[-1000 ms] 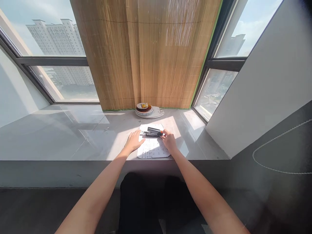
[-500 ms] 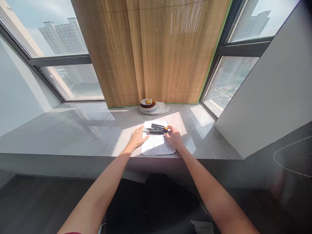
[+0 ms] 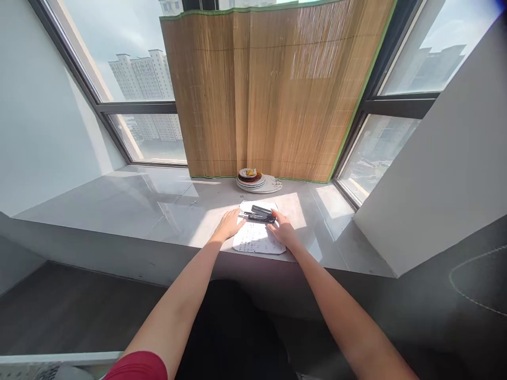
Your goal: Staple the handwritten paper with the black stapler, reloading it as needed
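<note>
A sheet of paper (image 3: 259, 240) with rows of handwriting lies near the front edge of the sill. Across its upper part rest slim black pen-like objects (image 3: 260, 217), close together, their exact kind too small to make out. My right hand (image 3: 283, 230) has its thumb and fingers closed around their right end. At the paper's left edge lies my left hand (image 3: 228, 225), fingers stretched and thumb apart, its fingertips near the left end of the black objects. It holds nothing that I can see.
Behind the paper stand stacked plates (image 3: 251, 182) beside a pale oval board (image 3: 272, 183). A bamboo blind (image 3: 261, 100) hangs in front of the window. The sill's front edge (image 3: 158, 237) drops to a dark floor (image 3: 91, 306). A wall (image 3: 428, 174) rises at right.
The view has turned and tilted, so the sill and blind sit lower and further right. The hands keep nearly the same places on the paper; the black objects look slightly turned.
</note>
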A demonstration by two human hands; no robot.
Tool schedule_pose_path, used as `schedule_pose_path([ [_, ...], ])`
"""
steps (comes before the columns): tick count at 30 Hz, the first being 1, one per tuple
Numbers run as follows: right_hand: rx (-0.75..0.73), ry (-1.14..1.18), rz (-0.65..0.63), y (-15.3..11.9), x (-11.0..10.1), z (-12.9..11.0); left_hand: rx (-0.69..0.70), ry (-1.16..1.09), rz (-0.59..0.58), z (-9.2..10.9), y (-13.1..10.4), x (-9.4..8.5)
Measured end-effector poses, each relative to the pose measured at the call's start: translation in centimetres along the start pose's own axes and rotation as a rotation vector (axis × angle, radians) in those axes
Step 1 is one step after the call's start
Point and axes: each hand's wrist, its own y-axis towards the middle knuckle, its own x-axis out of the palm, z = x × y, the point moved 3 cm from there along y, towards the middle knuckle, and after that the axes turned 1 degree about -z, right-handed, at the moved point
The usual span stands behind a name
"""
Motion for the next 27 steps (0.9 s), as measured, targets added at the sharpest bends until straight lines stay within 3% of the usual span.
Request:
schedule_pose_path([
  [6,-0.045,-0.140,0.006,0.3,-0.3,0.7,-0.124,-0.119,0.005,2.3,-3.6,0.7],
  [12,0.060,-0.224,-0.021,2.1,0.6,3.2,-0.295,-0.249,0.008,2.1,-5.3,1.8],
  [20,0.087,-0.159,0.002,1.3,-0.1,2.6,-0.299,-0.306,0.067,2.5,-5.7,2.0],
  [27,0.065,-0.114,-0.004,1.1,-0.3,1.4,-0.415,-0.377,0.018,2.3,-5.2,1.5],
])
